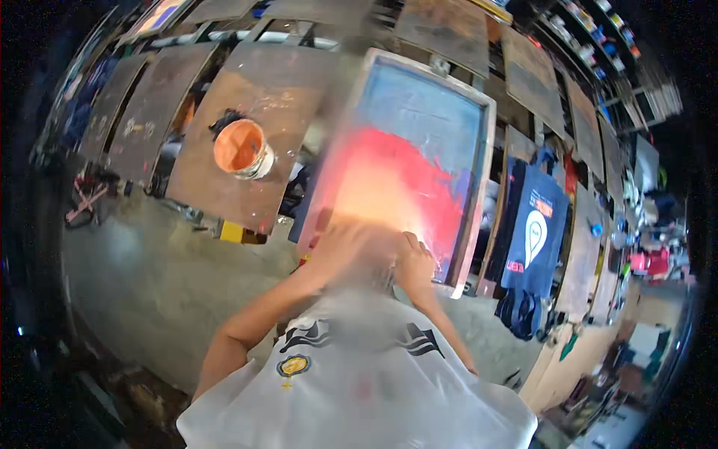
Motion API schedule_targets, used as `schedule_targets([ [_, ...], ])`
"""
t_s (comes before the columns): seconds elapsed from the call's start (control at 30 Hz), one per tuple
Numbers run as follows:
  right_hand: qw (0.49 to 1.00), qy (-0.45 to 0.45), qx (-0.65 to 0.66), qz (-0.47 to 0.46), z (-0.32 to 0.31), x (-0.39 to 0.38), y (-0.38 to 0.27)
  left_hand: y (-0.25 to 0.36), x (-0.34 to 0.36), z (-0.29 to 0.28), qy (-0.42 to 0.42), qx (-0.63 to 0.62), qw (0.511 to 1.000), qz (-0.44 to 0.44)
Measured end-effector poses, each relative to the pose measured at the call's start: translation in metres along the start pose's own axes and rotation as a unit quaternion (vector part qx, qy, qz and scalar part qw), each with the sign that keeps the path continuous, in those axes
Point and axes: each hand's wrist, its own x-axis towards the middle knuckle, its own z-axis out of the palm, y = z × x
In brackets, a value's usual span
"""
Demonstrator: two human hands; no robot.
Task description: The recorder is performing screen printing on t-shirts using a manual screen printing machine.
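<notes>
Screen-printing frame (419,161) lying flat directly ahead of the person, its long axis running away from the body and tilted slightly to the right; red-orange ink (396,187) covers the near half of the blue mesh. Both hands sit together at the frame's near edge. Right hand (415,262) is curled closed there, on what cannot be told. Left hand (340,251) is blurred; its grip cannot be told. Orange ink bucket (241,149) stands well apart to the left, nearer the left hand.
</notes>
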Motion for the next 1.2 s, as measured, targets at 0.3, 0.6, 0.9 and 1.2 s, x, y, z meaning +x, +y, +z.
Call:
schedule_targets([
  [0.3,0.967,0.032,0.049,0.246,0.013,-0.004,-0.043,-0.039,0.062,-0.009,0.021,0.038,0.989,0.142],
  [0.6,0.921,0.039,0.111,0.371,-0.011,-0.004,-0.047,-0.02,0.164,-0.009,-0.054,-0.009,0.942,0.332],
  [0.9,0.904,0.061,0.033,0.423,0.04,0.014,-0.087,-0.043,0.144,-0.01,-0.106,-0.073,0.951,0.281],
  [1.2,0.958,0.019,-0.023,0.286,0.067,0.037,-0.119,-0.096,0.093,-0.049,-0.05,-0.107,0.979,0.165],
])
